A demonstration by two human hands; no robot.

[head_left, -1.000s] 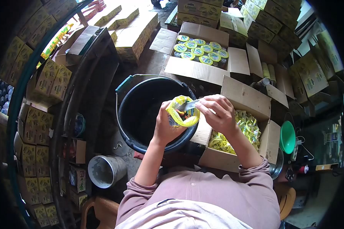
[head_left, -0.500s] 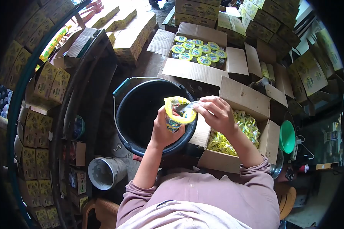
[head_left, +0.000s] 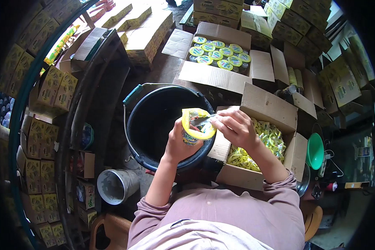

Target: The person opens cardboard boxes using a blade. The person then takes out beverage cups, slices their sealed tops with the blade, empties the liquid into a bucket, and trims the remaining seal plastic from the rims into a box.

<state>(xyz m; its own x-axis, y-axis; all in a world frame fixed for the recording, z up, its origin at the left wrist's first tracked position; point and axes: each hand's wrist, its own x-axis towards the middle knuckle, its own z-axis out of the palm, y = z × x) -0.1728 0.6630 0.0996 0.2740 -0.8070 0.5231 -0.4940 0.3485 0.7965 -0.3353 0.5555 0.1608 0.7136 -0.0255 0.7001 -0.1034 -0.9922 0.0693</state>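
Note:
Over the black bucket (head_left: 143,141), my left hand (head_left: 177,143) is wrapped round a plastic drink cup (head_left: 191,136) with a yellow rim and printed lid film. The film is partly opened, with a loose piece near the right side of the rim. My right hand (head_left: 238,127) pinches a small knife (head_left: 201,121), its grey blade reaching across the cup's mouth; the fingers hide its handle. Below my right forearm, an open cardboard box (head_left: 270,101) holds a heap of yellow lid strips (head_left: 260,146).
Ahead stands an open carton (head_left: 212,77) of cups with yellow lids (head_left: 216,55). A grey pail (head_left: 112,186) is at lower left, a green bowl (head_left: 315,151) at right. Stacked yellow cartons (head_left: 40,137) line the left side, and more cartons (head_left: 296,21) rise at back right.
The blade now lies more fully across the cup's opening, and the cup has shifted slightly right. Both hands keep their grip; the whole view has moved a little.

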